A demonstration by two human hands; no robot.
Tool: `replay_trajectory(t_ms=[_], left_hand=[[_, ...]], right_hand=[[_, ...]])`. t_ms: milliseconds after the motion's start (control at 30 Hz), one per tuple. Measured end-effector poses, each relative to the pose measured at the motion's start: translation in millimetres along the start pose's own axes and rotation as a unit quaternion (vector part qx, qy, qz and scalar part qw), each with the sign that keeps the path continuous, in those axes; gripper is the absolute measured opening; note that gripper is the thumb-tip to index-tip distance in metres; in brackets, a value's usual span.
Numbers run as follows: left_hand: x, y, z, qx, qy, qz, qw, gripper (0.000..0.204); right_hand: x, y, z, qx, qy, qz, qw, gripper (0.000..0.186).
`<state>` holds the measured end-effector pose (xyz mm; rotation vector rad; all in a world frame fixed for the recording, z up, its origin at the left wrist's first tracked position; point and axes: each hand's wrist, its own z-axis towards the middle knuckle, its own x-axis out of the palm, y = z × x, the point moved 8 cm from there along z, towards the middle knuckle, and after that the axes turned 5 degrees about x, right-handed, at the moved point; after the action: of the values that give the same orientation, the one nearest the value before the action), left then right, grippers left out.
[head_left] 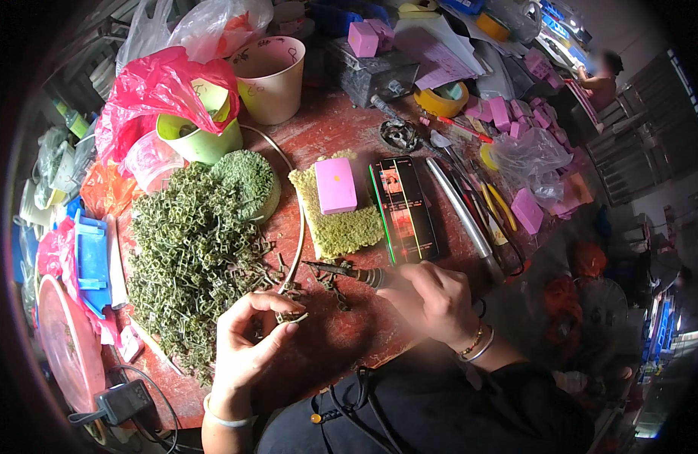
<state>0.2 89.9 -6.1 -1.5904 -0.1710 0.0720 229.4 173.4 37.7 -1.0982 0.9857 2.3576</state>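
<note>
My left hand (254,333) pinches a small dark greenish piece (292,315) between thumb and fingertips, just right of a large heap of small angular green-grey pieces (194,265). My right hand (443,299) is closed around a slim tool with a dark pointed tip and a ridged collar (368,277). Its back end is blurred, so its exact kind cannot be told. The tip points left, above and apart from the held piece. A few loose dark pieces (338,291) lie between the hands on the red worn table (356,333).
Beyond the hands lie a pink block (336,186) on a yellow-green textured pad (349,231) and a lit phone (404,212). Metal hand tools (462,208) and yellow tape (443,98) are farther right. Buckets (269,79) stand at back left. Another person (600,83) sits far right.
</note>
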Motion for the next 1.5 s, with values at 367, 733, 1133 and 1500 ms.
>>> replay_trajectory(t_ms=[367,733,1133,1500], left_hand=[[-1.2,1.3,-0.3,-0.001,0.002,0.005,1.0,0.019],[-1.6,3.0,-0.5,0.007,-0.004,0.004,1.0,0.02],[-1.5,2.7,-0.4,-0.001,-0.006,0.007,1.0,0.019],[-0.2,0.3,0.0,-0.004,0.001,0.009,1.0,0.02]], right_hand=[[-9.5,-10.2,4.7,0.035,-0.014,-0.037,0.999,0.028],[-3.2,-16.1,4.0,0.084,0.067,-0.075,0.991,0.028],[-7.6,-3.6,8.0,0.028,0.0,-0.028,0.999,0.027],[-5.3,-5.2,6.2,0.03,0.001,-0.022,0.999,0.027]])
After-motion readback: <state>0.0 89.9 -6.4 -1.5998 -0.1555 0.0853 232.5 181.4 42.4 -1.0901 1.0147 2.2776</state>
